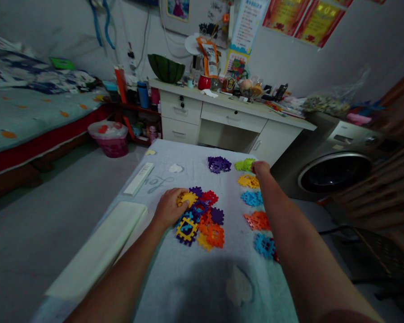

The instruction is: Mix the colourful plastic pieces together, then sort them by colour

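My left hand (169, 207) is closed on a yellow notched plastic building piece (188, 198), at the left side of a mixed heap. Purple, red, orange, blue and yellow pieces overlap there, among them a purple square piece (217, 216) and an orange square piece (216, 236). Farther off, my right hand (261, 168) pinches at the edge of a small group of green pieces (244, 165); its fingertips are partly hidden. Sorted groups run down the table's right side: yellow pieces (248, 181), light blue pieces (252, 198), orange pieces (256, 220) and blue pieces (264, 245). Purple pieces (219, 164) lie left of the green ones.
A cloth covers the table (202, 278). Along its left edge lie a long white box (101, 246) and a smaller white strip (139, 179). Beyond stands a cluttered white desk (181, 110), with a washing machine (336, 152) to the right and a pink bin (111, 141) to the left.
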A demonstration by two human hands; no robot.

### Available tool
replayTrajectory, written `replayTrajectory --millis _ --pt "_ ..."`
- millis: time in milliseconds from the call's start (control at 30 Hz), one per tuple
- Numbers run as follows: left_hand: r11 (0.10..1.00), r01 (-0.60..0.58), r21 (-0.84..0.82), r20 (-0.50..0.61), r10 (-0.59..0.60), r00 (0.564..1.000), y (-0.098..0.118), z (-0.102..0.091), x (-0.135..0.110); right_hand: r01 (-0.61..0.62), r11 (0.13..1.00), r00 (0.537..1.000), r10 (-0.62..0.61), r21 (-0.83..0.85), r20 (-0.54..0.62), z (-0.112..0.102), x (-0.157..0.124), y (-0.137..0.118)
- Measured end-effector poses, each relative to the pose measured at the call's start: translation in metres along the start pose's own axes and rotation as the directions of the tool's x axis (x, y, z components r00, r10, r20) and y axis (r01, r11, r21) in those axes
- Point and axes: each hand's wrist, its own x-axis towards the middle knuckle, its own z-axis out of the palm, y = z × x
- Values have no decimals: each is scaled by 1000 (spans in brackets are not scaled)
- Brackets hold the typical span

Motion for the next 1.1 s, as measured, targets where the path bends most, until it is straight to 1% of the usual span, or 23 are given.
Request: replayTrajectory --millis 167,300,367,433,467,500,533,567,600,633,667,700,733,767,833,900,1033,1067,1100 --pt "995 14 -102 -55 -20 998 -2 1 -1 19 1000 999 -19 -24 33 1 6 -8" --pt "980 29 -195 -101 -50 994 -4 2 -2 52 998 998 -51 -22 28 0 -1 -11" --pt "971 41 -236 -129 -73 989 -4 2 -1 67 998 998 -66 -9 9 2 -12 -11" --pt "960 59 -274 -151 -104 983 -5 2 -1 84 996 996 -84 14 0 7 -29 -12" --pt "954 67 -292 -161 -118 980 -5 2 -1 111 994 993 -112 24 38 11 -41 -12" --pt "948 72 -309 -167 -129 977 -5 2 -1 145 989 984 -147 27 103 17 -54 -12" --pt "943 75 -323 -171 -136 976 -4 2 -1 211 977 949 -212 29 234 23 -70 -13" --pt "939 77 -335 -171 -141 975 -4 2 -1 293 956 876 -276 17 395 30 -86 -13" --pt "935 81 -345 -169 -147 975 -3 2 -1 373 928 783 -315 0 537 39 -103 -14" --pt "932 87 -352 -167 -154 974 -3 2 -1 464 886 668 -345 -6 659 47 -120 -14" --pt "929 94 -358 -164 -162 973 -3 2 -1 552 833 561 -353 -21 749 56 -135 -15" --pt "927 102 -361 -161 -170 972 -3 2 -1 627 778 492 -359 -37 793 64 -149 -16" --pt "925 109 -363 -158 -177 972 -4 2 -1 687 724 454 -357 -65 816 71 -160 -17" --pt "924 113 -364 -156 -180 971 -4 3 -1 729 678 439 -350 -100 827 78 -169 -18" --pt "925 114 -363 -147 -178 973 -6 3 -1 761 627 450 -327 -165 831 86 -179 -19" --pt "926 115 -360 -137 -175 975 -7 4 -1 739 642 483 -292 -204 826 91 -181 -19" --pt "927 119 -356 -134 -176 975 -7 5 -2 604 780 558 -265 -166 786 92 -172 -17" --pt "927 117 -355 -136 -175 975 -7 5 -2 557 819 588 -273 -136 761 92 -169 -15" --pt "928 115 -353 -138 -173 975 -7 5 -1 503 859 627 -285 -97 725 92 -165 -14"
